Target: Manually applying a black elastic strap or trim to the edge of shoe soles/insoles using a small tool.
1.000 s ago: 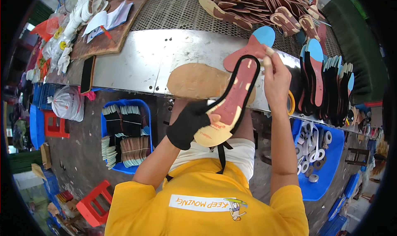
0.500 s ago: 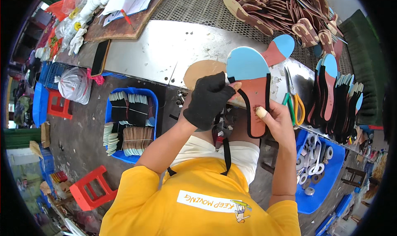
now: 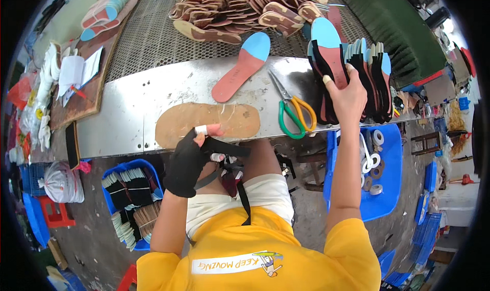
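Observation:
My right hand (image 3: pixel 348 94) grips a blue-and-red insole (image 3: pixel 329 51) with black edging, thumb on one side and fingers on the other. That insole lies against a row of similar black-edged insoles (image 3: pixel 376 81) on the right of the bench. My left hand (image 3: pixel 186 163), in a black fingerless glove with white wrapping on a finger, is closed on a black strip (image 3: pixel 232 148) trailing to the right. It hovers at the bench's near edge, by a tan sole-shaped board (image 3: pixel 206 123). Further back lies a blue-and-red insole (image 3: pixel 241 66) without black edging.
Scissors (image 3: pixel 292 110) with green and orange handles lie between the board and the row. Brown insoles (image 3: pixel 224 10) are heaped on the mesh at the back. A blue bin (image 3: pixel 390 194) holding tape rolls is low right; another blue bin (image 3: pixel 109 201) with bundled insoles is low left.
My right hand has carried the black-edged insole rightward to the row. My left hand has come off it and dropped lower left, a black strip now showing in it. The view has shifted right.

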{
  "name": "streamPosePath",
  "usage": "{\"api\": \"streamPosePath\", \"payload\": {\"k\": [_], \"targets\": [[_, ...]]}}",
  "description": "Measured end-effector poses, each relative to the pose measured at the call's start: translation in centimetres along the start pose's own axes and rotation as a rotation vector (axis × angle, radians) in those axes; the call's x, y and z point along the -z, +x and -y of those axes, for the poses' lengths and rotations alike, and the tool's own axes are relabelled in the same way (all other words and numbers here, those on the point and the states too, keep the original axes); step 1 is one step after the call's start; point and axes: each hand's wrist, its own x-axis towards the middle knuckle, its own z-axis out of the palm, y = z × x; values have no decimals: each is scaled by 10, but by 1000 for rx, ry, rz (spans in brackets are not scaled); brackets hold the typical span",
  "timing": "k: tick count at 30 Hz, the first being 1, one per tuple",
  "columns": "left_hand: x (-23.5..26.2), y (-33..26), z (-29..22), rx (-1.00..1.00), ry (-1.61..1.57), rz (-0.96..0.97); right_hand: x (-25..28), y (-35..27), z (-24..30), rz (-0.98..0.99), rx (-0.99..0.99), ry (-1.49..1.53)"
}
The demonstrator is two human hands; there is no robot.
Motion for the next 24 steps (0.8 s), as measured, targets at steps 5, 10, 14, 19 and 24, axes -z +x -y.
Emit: {"api": "streamPosePath", "payload": {"k": [5, 10, 14, 19, 24], "targets": [[2, -9, -1, -156, 348, 60, -16, 9, -24, -77, 94, -87], [-3, -7, -1, -28, -72, -52, 5, -28, 37, 146, 52, 277], [-13, -1, 0, 32, -11, -228, -38, -78, 66, 684, 21, 754], [-13, -10, 3, 32, -43, -278, -127, -50, 110, 436, -144, 618], [8, -27, 10, 53, -310, -372, -139, -53, 129, 433, -430, 1076]]}}
